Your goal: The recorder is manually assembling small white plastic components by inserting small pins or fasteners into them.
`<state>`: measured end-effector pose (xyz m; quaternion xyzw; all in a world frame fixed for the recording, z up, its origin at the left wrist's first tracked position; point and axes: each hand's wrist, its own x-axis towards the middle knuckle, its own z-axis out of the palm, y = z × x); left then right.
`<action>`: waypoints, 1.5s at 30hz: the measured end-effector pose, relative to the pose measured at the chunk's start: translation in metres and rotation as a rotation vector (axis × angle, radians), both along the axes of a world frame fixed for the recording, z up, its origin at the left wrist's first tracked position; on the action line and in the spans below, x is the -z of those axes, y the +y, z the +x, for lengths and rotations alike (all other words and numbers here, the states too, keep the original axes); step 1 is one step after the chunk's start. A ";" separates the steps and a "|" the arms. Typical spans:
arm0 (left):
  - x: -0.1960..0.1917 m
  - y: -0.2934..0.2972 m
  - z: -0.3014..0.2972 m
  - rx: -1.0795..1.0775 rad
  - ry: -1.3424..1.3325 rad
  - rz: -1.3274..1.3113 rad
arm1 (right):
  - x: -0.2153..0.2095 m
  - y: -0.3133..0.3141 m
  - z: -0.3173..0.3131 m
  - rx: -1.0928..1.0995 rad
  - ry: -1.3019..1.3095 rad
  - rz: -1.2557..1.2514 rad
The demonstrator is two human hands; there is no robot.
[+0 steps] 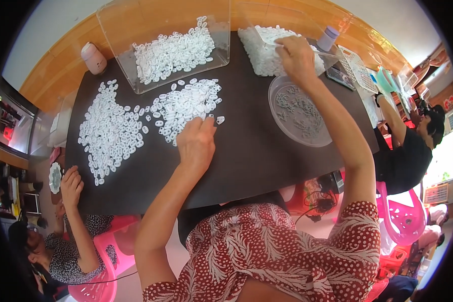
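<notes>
My left hand rests at the near edge of a heap of small white oval plastic pieces with holes. Its fingers are curled together, and whatever is in them is hidden. Over at the right, my right hand reaches above a clear bin filled with white pieces. Those fingers are bent and pressed together by the bin's near side; I cannot make out what they hold. Below my right forearm sits a round clear tub with small grey metal-looking parts, partly covered by the arm.
Another heap of white pieces spreads on the left of the dark table. A large tilted clear bin stands at the back. A pink bottle, a purple-capped jar and a phone lie around. Co-workers sit left and right.
</notes>
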<state>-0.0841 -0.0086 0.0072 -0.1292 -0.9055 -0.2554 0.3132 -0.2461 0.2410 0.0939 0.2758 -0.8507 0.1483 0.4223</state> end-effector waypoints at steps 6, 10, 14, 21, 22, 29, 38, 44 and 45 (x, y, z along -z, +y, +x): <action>0.017 0.016 -0.024 0.035 -0.012 -0.235 | 0.004 -0.032 0.064 -0.262 0.047 0.011; 0.021 0.020 -0.029 0.023 -0.034 -0.405 | 0.014 -0.042 0.081 -0.350 -0.006 -0.023; 0.015 0.020 -0.022 0.012 -0.036 -0.429 | 0.031 -0.049 0.090 -0.409 -0.118 -0.034; -0.009 -0.004 0.011 0.097 -0.714 1.017 | 0.057 -0.069 0.119 -0.459 -0.662 -0.218; -0.012 -0.005 0.018 0.144 -0.706 1.109 | 0.057 -0.074 0.123 -0.480 -0.788 -0.287; -0.010 -0.013 0.053 0.134 -0.736 1.328 | 0.069 -0.098 0.140 -0.595 -0.686 -0.197; 0.005 -0.019 0.076 0.135 -0.625 1.431 | 0.098 -0.108 0.100 -0.350 -0.461 -0.050; 0.008 -0.019 0.081 0.134 -0.610 1.422 | 0.105 -0.123 0.093 -0.359 -0.303 0.057; 0.009 -0.019 0.081 0.138 -0.607 1.435 | 0.104 -0.125 0.093 -0.374 -0.287 0.082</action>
